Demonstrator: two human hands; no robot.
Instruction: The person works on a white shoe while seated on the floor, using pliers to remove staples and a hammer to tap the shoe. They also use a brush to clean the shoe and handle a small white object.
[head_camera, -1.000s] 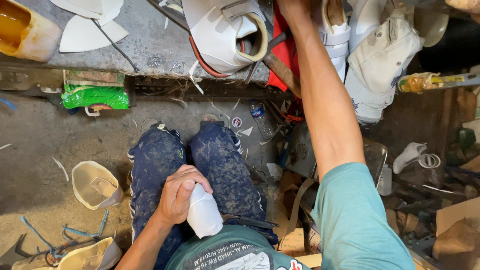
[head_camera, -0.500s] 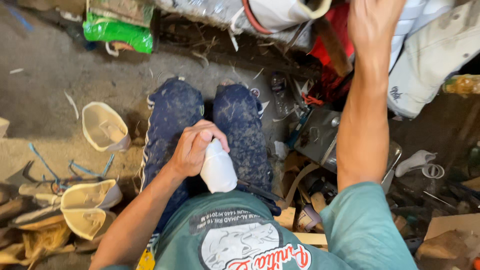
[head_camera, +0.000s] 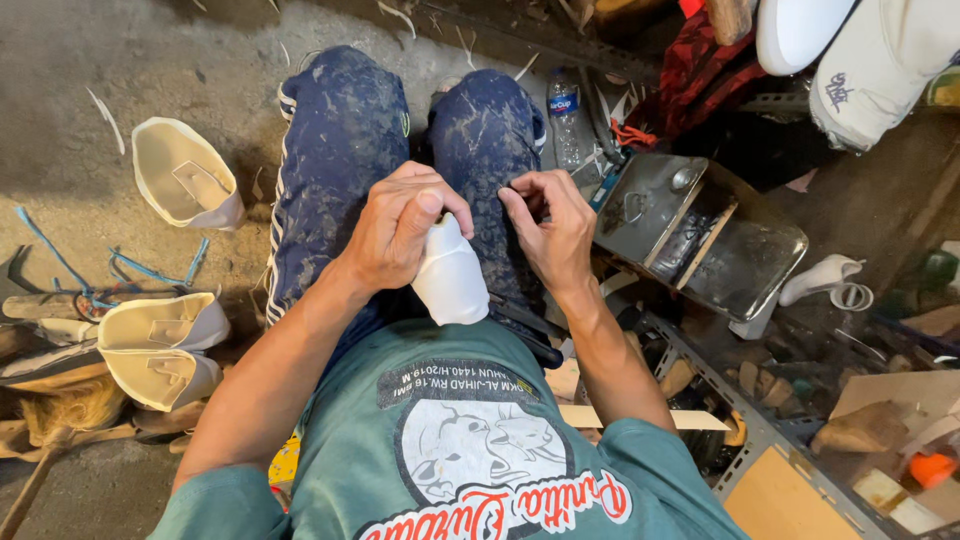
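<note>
Two hands at work over the lap of a seated person in dusty blue trousers (head_camera: 340, 170). Left hand (head_camera: 400, 230) wraps a white shoe upper (head_camera: 452, 282); its grip is closed round the piece's upper end, thumb and fingers curled over the top, so most of the white piece hangs out below the palm, toward the teal shirt (head_camera: 450, 440). Right hand (head_camera: 555, 235) sits just beside it on the right knee, fingertips drawn together as if pinching something small; what they pinch cannot be told. More cream shoe uppers (head_camera: 185, 180) lie on the concrete floor (head_camera: 110, 70) to the left. Open metal box (head_camera: 700, 235) stands just right of the knees, plastic bottle (head_camera: 565, 120) beside it.
</note>
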